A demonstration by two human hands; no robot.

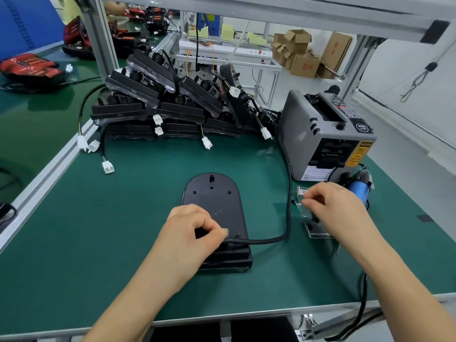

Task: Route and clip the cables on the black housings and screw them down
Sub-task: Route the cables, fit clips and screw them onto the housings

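Pinching the springy cable (262,240) at the housing (214,199), our left hand (194,233) is steadying it. Our right hand (331,206) is curling, grasp unclear.

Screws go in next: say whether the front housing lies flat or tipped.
Flat: the black housing rests on the mat, left hand pinching its cable.

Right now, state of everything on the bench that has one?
black housing, flat on the mat.
cable, loose, looping off the housing onto the mat.
left hand, pinches the cable at the housing's near end.
right hand, fingers curled over the clear tray; grip unclear.
screwdriver, lying idle, not held.
tape dispenser, upright; power unclear.
stacked housings, piled, white connectors unplugged.
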